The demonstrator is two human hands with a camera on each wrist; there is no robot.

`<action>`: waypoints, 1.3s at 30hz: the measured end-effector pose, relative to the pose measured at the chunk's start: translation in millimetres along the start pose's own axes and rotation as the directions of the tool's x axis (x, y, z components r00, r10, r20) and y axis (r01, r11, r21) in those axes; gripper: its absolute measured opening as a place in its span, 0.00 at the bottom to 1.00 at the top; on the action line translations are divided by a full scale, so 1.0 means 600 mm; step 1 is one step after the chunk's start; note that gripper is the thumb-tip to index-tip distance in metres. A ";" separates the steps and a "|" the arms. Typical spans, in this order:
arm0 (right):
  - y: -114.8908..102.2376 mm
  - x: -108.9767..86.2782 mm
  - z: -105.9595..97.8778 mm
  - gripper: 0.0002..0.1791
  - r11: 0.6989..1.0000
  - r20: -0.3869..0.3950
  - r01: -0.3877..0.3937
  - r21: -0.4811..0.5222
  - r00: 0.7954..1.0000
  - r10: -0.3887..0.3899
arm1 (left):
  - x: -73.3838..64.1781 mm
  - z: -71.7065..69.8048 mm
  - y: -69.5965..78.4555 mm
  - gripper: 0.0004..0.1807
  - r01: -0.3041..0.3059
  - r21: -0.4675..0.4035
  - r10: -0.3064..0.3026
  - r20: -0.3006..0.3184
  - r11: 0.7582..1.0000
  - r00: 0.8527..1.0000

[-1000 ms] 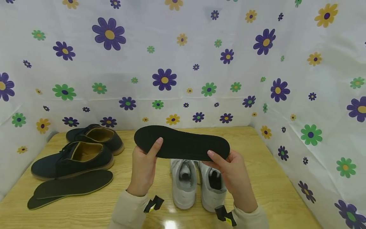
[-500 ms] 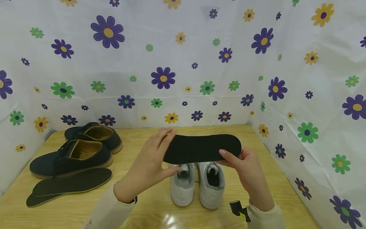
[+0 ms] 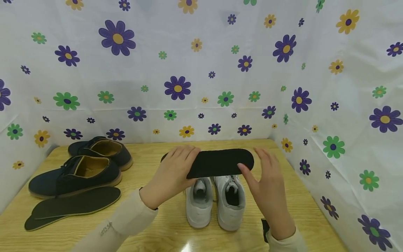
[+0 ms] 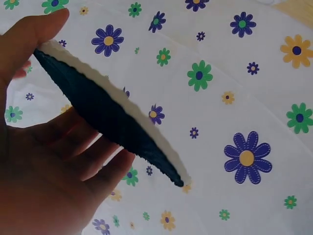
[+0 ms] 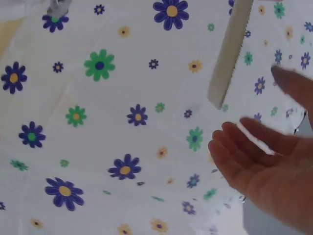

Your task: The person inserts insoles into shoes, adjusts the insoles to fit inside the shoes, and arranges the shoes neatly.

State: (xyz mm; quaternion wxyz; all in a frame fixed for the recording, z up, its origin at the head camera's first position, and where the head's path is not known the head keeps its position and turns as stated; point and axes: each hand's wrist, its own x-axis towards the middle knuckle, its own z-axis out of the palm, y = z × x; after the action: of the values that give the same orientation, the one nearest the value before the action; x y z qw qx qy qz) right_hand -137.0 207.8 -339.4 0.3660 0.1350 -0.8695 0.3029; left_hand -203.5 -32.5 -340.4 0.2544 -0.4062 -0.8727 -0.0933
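A black insole (image 3: 221,163) is held up crosswise in the head view. My left hand (image 3: 171,171) grips it across its left part. In the left wrist view, the thumb lies over the insole's pale edge (image 4: 146,125), and the fingers are against its dark face. My right hand (image 3: 269,183) is beside the insole's right end, thumb and fingers spread. The right wrist view shows a gap between that hand (image 5: 269,156) and the insole (image 5: 230,58). Below the insole stand two white sneakers, a left one (image 3: 198,213) and a right one (image 3: 231,213), heels toward me.
On the left of the wooden table (image 3: 151,234) are two dark blue lace-up shoes, the nearer one (image 3: 53,182) and the farther one (image 3: 121,154). Two overlapping dark insoles (image 3: 78,203) lie before them. A flower-patterned cloth (image 3: 141,70) hangs behind and at the sides.
Both hands held the insole earlier. My left hand let go of its left end and now grips it nearer the middle. My right hand has released the right end.
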 end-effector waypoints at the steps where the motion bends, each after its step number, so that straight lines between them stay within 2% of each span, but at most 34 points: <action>1: -0.003 0.003 0.002 0.37 0.990 0.000 0.096 -0.105 0.995 -0.096 | 0.005 -0.003 0.001 0.46 -0.010 0.005 0.010 0.017 1.000 1.000; 3: -0.013 0.009 0.009 0.44 0.940 0.071 0.242 -0.242 0.970 -0.232 | 0.017 -0.008 0.006 0.45 -0.043 0.018 0.042 0.046 0.999 0.998; 5: -0.023 0.014 0.019 0.48 0.889 0.161 0.312 -0.335 0.949 -0.272 | 0.029 -0.011 0.013 0.44 -0.083 0.026 0.081 0.064 0.996 0.995; 7: -0.032 0.013 0.029 0.50 0.848 0.212 0.331 -0.414 0.941 -0.264 | 0.037 -0.012 0.020 0.43 -0.119 0.024 0.117 0.064 0.993 0.991; 9: -0.037 0.011 0.036 0.50 0.819 0.232 0.331 -0.468 0.941 -0.248 | 0.041 -0.010 0.026 0.42 -0.143 0.022 0.141 0.054 0.990 0.988; 13: -0.034 0.005 0.040 0.47 0.797 0.220 0.336 -0.503 0.941 -0.257 | 0.043 0.000 0.027 0.42 -0.168 0.010 0.168 0.022 0.986 0.986; 15: -0.029 0.006 0.037 0.44 0.811 0.211 0.320 -0.490 0.946 -0.246 | 0.042 0.004 0.025 0.45 -0.164 0.001 0.164 -0.011 0.986 0.986; 17: -0.021 0.008 0.029 0.42 0.850 0.203 0.272 -0.451 0.959 -0.199 | 0.039 0.009 0.022 0.48 -0.146 -0.010 0.145 -0.076 0.989 0.986; 20: -0.003 0.013 0.010 0.39 0.927 0.205 0.123 -0.354 0.977 -0.051 | 0.030 0.021 0.014 0.46 -0.112 -0.029 0.104 -0.200 0.993 0.974; 22: 0.011 0.017 -0.004 0.37 0.961 0.238 -0.012 -0.275 0.968 0.080 | 0.021 0.033 0.009 0.39 -0.106 -0.026 0.096 -0.250 0.994 0.964; 23: 0.018 0.018 -0.011 0.36 0.967 0.261 -0.081 -0.241 0.954 0.145 | 0.015 0.041 0.006 0.34 -0.108 -0.024 0.099 -0.254 0.994 0.962; 25: 0.030 0.022 -0.024 0.35 0.961 0.315 -0.218 -0.173 0.912 0.263 | 0.003 0.060 0.001 0.25 -0.116 -0.015 0.110 -0.212 0.993 0.971; 27: 0.037 0.025 -0.033 0.35 0.936 0.371 -0.329 -0.124 0.860 0.351 | -0.008 0.082 -0.001 0.20 -0.115 0.007 0.115 -0.121 0.993 0.986; 29: 0.041 0.025 -0.038 0.34 0.908 0.431 -0.413 -0.077 0.807 0.404 | -0.014 0.103 -0.001 0.18 -0.108 0.024 0.109 -0.020 0.994 0.994; 32: 0.041 0.022 -0.034 0.33 0.860 0.539 -0.510 0.007 0.727 0.426 | -0.014 0.129 0.002 0.20 -0.095 0.084 0.087 0.096 0.992 0.992; 35: 0.036 0.016 -0.026 0.32 0.812 0.629 -0.579 0.075 0.659 0.412 | -0.009 0.149 0.005 0.19 -0.102 0.159 0.081 0.135 0.982 0.988; 37: 0.032 0.012 -0.022 0.32 0.788 0.661 -0.609 0.093 0.630 0.408 | -0.008 0.158 0.007 0.16 -0.106 0.197 0.083 0.121 0.975 0.989; 39: 0.028 0.009 -0.020 0.32 0.786 0.674 -0.612 0.082 0.616 0.409 | -0.007 0.163 0.008 0.11 -0.104 0.207 0.087 0.090 0.973 0.992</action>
State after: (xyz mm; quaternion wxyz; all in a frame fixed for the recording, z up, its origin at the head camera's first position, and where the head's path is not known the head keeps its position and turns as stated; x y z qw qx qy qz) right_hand -141.7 228.3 -335.7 -0.0711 0.0252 -0.8831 0.4632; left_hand -233.4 3.8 -426.4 0.2651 -0.4218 -0.8666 0.0287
